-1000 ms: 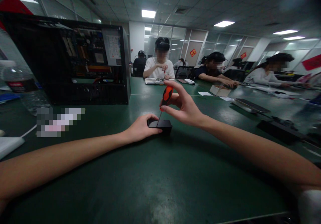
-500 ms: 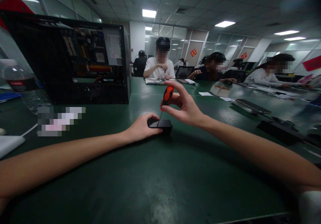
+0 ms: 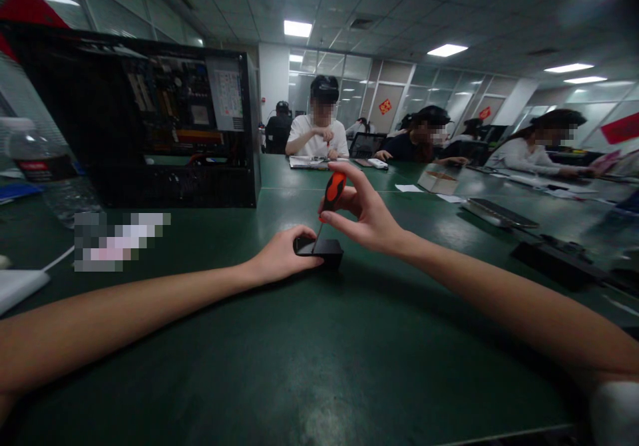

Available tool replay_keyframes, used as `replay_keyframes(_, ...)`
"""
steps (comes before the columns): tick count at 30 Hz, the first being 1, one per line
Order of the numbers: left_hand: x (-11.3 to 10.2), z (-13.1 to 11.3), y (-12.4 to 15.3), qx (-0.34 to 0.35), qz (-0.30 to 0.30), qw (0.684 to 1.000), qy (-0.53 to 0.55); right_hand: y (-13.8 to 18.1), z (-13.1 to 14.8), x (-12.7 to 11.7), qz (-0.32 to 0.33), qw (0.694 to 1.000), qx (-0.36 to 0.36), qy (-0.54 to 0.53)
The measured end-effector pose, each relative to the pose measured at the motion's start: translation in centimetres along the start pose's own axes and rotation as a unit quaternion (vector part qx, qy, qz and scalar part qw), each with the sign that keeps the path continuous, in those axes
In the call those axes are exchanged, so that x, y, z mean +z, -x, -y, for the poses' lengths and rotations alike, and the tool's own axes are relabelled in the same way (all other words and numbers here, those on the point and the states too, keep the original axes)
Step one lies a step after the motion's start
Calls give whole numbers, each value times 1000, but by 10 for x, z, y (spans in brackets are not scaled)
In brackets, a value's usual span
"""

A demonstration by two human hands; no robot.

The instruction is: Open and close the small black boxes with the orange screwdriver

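Observation:
A small black box (image 3: 324, 251) lies on the dark green table (image 3: 309, 359) ahead of me. My left hand (image 3: 279, 254) rests against its left side, fingers curled round it. My right hand (image 3: 367, 212) pinches the orange and black handle of a screwdriver (image 3: 331, 193) from above. The screwdriver stands nearly upright, and its thin shaft reaches down to the top of the box.
An open black computer case (image 3: 144, 123) stands at the back left, its boards showing. A water bottle (image 3: 44, 173) is at far left, a white object (image 3: 17, 286) near the left edge. Other people sit at the far end with papers and devices. Dark flat devices (image 3: 554, 256) lie right.
Almost nothing differs. My hands, the screwdriver and the box hold the same spot; a person at the far end has lowered a hand.

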State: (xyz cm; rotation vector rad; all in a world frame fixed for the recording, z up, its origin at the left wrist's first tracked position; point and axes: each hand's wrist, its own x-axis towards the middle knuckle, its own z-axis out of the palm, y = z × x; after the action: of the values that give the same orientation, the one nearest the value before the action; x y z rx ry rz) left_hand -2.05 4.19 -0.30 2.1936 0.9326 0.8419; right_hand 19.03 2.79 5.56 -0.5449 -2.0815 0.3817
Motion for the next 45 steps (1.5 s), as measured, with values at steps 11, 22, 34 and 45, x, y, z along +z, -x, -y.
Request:
replay_keyframes(11, 0, 2, 1, 57, -36, 998, -2, -4, 4, -4, 9, 1000, -12, 19)
replay_keyframes(22, -5, 0, 0, 143, -42, 985, 85, -8, 8, -11, 12, 993, -27, 113)
replay_keyframes(34, -5, 7, -2, 116, -62, 986, 100, -5, 11, -7, -12, 994, -34, 104)
replay_keyframes(45, -4, -1, 1, 136, -53, 987, 64, -10, 24, -12, 17, 999, -25, 14)
